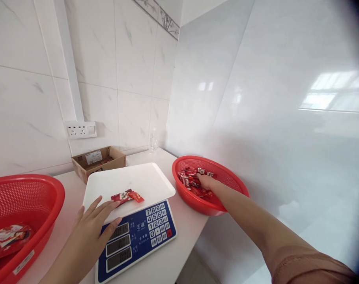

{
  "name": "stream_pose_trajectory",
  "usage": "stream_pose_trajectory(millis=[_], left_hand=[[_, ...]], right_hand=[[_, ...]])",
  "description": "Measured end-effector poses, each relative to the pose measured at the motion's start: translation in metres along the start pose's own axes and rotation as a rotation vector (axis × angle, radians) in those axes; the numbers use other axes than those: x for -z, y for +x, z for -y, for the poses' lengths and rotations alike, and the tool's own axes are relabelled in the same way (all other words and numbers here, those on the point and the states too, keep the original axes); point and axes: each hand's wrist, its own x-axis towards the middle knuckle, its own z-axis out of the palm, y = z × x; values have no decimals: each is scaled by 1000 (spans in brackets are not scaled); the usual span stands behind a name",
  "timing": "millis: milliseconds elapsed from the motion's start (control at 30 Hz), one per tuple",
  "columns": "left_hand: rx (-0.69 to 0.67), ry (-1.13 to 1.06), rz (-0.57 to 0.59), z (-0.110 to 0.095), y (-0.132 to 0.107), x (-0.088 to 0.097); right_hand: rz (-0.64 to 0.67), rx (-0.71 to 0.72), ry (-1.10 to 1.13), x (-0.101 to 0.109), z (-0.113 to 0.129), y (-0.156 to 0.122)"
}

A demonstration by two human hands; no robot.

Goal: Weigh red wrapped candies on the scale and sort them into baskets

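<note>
My left hand (98, 217) is spread with its fingers apart over the near left side of the digital scale (135, 236). Its fingertips are close to small red packets (128, 196) lying on the scale's white tray (132, 175); whether they touch cannot be made out. On the right, my right hand (205, 182) reaches into a red plastic basket (185, 197). Its fingers are closed among several red and dark red packets (187, 179), which partly hide them. Which packet is gripped does not show clearly.
Another red basket (53, 197) stands at the left with larger red packages (12, 236) inside. Behind the scale is an open cardboard box (117, 157). A clear plastic bottle (153, 142) stands in the table's back corner. A socket strip (81, 130) is on the tiled wall.
</note>
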Motion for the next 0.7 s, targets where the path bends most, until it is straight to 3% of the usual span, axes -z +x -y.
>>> stream_pose_trajectory(millis=[167, 367, 700], left_hand=[[9, -26, 0, -4, -2, 1], [30, -41, 20, -8, -2, 3], [-10, -40, 20, -9, -5, 1]], right_hand=[[77, -6, -38, 6, 0, 0], [52, -9, 22, 19, -7, -12], [-231, 2, 251, 48, -23, -42]])
